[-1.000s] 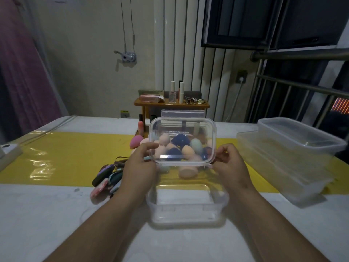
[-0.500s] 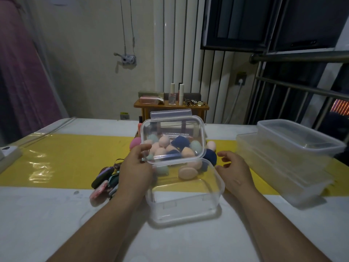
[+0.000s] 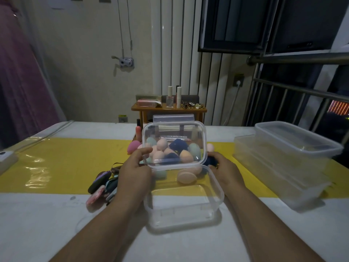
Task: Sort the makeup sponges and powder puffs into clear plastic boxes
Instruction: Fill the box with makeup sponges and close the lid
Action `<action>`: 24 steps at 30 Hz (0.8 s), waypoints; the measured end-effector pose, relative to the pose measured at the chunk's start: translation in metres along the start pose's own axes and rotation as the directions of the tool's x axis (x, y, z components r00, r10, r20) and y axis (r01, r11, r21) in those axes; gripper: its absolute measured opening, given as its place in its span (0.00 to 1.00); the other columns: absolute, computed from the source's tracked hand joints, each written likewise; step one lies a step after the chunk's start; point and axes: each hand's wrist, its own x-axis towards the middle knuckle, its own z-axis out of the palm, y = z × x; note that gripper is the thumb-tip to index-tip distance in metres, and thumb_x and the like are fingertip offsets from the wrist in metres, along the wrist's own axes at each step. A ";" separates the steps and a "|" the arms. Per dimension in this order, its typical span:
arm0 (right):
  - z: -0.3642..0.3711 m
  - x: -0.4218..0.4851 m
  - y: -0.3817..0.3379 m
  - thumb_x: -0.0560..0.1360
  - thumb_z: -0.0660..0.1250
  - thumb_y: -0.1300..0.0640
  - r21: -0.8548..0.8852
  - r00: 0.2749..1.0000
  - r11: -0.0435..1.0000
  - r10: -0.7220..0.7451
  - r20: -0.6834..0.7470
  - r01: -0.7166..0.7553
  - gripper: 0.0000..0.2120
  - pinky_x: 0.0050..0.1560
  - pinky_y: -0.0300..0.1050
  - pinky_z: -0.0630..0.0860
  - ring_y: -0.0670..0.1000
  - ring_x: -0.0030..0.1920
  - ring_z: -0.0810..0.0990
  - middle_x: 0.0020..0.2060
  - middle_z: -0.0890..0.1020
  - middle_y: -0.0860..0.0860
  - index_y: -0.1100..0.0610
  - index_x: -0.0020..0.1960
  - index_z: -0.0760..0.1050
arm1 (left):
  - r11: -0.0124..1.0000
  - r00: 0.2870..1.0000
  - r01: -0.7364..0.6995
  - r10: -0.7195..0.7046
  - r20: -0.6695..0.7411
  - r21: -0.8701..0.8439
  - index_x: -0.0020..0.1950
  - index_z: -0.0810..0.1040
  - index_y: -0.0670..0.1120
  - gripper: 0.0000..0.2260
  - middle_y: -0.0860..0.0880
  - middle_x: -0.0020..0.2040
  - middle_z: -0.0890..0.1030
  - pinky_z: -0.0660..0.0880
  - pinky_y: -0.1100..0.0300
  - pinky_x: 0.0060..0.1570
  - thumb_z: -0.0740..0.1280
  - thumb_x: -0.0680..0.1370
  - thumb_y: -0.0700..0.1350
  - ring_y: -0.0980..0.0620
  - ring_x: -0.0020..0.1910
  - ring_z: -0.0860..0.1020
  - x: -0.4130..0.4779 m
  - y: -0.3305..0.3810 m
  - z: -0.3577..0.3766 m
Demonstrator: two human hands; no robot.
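Note:
A small clear plastic box (image 3: 184, 212) stands open on the white table in front of me. My left hand (image 3: 135, 172) grips the left edge of its clear lid (image 3: 173, 118), which it holds upright over the box's far rim. Behind the lid lies a pile of egg-shaped makeup sponges (image 3: 133, 146) in pink, peach, green and dark blue. A peach sponge (image 3: 186, 176) shows through the box's far wall. My right hand (image 3: 225, 170) reaches past the box's right side, fingers curled on a dark blue sponge (image 3: 210, 161). Flat powder puffs (image 3: 99, 183) lie left of my left wrist.
Two larger clear boxes (image 3: 283, 159) with lids are stacked at the right. A wooden shelf (image 3: 169, 109) with cosmetics stands at the table's far edge. A white power strip (image 3: 6, 157) lies at the left edge. A yellow runner (image 3: 75, 163) crosses the table.
My right hand let go of the lid's right edge and moved to the dark blue sponge. My left hand alone now holds the lid, shifted a little left.

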 end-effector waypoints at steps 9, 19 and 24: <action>-0.017 -0.001 0.007 0.76 0.66 0.63 0.249 0.984 0.968 0.002 -0.181 0.043 0.17 0.49 0.42 0.69 0.50 0.52 0.76 0.52 0.77 0.46 0.49 0.63 0.75 | 0.992 0.999 0.036 -0.032 0.038 -0.122 0.59 0.78 0.56 0.29 0.54 0.56 0.79 0.78 0.63 0.30 0.65 0.72 0.24 0.52 0.50 0.79 -0.009 0.002 0.005; -0.030 -0.012 -0.016 0.75 0.61 0.61 0.405 0.976 0.912 0.024 -0.218 0.068 0.15 0.55 0.60 0.79 0.54 0.51 0.80 0.49 0.81 0.49 0.45 0.55 0.78 | 0.993 0.998 0.062 -0.061 0.019 -0.105 0.61 0.78 0.55 0.28 0.54 0.58 0.77 0.80 0.61 0.32 0.63 0.72 0.25 0.50 0.51 0.79 -0.003 0.003 -0.004; -0.037 -0.025 -0.032 0.68 0.68 0.57 0.411 0.970 0.895 -0.086 -0.228 0.176 0.09 0.43 0.58 0.79 0.60 0.42 0.80 0.40 0.80 0.55 0.50 0.46 0.72 | 0.978 0.995 0.094 -0.097 -0.006 -0.187 0.57 0.81 0.53 0.25 0.53 0.58 0.78 0.80 0.60 0.33 0.58 0.74 0.27 0.49 0.53 0.79 -0.004 0.003 -0.001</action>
